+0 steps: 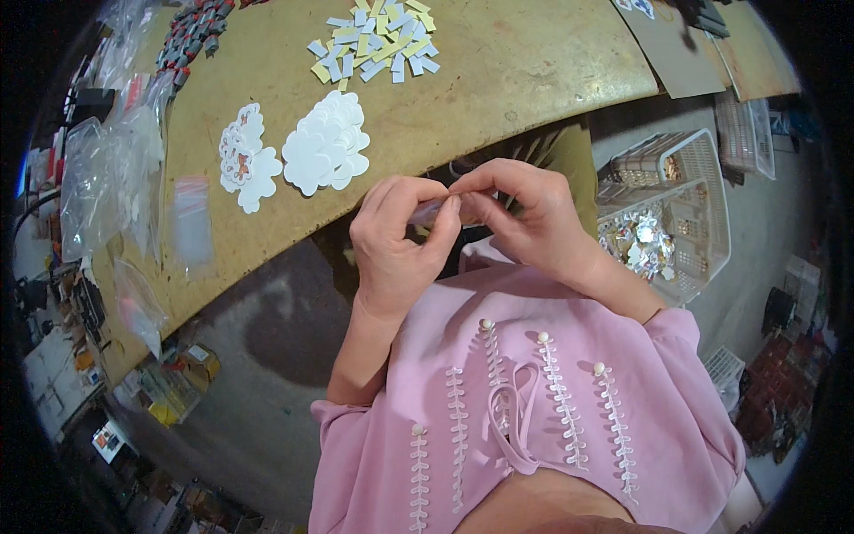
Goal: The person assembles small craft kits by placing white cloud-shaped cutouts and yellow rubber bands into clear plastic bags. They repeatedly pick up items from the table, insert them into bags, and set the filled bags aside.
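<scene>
Currently, head view: left hand (384,245) and right hand (538,218) brought together at the fingertips, just off the near edge of the table (498,76), in front of the pink garment (525,307). Between them, pinched by thumbs and fingers, a thin translucent piece (428,212); mostly covered by the fingers, so its full shape cannot be told. On the table, just left of and beyond the hands: a stack of white scalloped cards (325,147); left of it, a smaller group of printed cards (238,160). Farther off, a loose heap of pale yellow and whitish strips (382,43); to its left, grey-and-red parts (191,40). Near left, flat clear bags with red lines (191,227). Right, below table level: white slotted basket (716,209) containing shiny packets (636,238).
</scene>
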Motion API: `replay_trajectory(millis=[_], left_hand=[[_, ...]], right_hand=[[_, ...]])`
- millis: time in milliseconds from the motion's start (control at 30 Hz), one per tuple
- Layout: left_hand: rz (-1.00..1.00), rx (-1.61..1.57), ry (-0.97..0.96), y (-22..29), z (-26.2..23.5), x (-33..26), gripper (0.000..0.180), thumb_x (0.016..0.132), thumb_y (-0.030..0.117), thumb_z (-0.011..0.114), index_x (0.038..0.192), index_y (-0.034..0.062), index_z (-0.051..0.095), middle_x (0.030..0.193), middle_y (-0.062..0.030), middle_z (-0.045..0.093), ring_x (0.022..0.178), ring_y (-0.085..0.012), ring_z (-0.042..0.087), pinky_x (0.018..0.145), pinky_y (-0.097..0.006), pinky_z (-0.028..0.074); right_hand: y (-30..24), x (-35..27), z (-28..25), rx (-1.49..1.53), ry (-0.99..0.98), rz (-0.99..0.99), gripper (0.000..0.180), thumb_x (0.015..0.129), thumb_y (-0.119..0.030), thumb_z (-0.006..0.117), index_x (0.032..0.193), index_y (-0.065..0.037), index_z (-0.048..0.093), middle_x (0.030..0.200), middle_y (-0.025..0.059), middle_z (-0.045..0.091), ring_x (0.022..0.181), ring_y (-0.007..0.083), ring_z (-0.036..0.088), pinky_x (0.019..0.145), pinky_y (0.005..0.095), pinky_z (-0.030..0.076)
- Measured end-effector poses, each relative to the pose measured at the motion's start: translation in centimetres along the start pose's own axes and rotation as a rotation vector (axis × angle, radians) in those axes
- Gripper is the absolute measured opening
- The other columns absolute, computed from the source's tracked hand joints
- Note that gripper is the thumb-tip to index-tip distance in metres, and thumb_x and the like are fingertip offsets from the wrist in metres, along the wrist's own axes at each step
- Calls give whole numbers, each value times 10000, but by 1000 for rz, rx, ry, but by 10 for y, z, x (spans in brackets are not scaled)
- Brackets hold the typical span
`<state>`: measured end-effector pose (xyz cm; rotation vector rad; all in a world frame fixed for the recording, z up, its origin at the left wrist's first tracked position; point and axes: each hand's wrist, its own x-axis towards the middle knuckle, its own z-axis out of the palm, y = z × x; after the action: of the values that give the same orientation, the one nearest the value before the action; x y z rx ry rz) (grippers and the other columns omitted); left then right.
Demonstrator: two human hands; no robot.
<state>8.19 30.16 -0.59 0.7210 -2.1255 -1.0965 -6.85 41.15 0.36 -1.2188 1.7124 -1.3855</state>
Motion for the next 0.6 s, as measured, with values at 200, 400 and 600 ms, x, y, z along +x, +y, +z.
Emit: replay_trajectory(millis=[200,400,600], left_hand=[[121,-25,-107,1,-5,-1,124,781,-26,749,831,50,664,774,-93,632,704,-278,625,666,-380,500],[132,-20,-123,5,-18,-3,113,760,19,726,815,73,644,806,-88,645,778,-306,650,705,-398,539],[-57,305,277,-23,-101,5,18,932,78,715,923,63,722,873,-92,717,810,-270,699,727,-408,555]], right_hand=[[3,-1,-20,-17,-89,2,55,949,-1,703,992,2,737,993,115,763,914,215,743,822,329,569],[28,-10,-66,357,12,18,111,1060,-43,527,1100,-4,623,1121,178,755,1212,306,683,1140,473,467],[94,-32,-169,-99,323,232,117,1100,-124,578,1048,-63,663,856,-14,629,737,109,569,692,297,482]])
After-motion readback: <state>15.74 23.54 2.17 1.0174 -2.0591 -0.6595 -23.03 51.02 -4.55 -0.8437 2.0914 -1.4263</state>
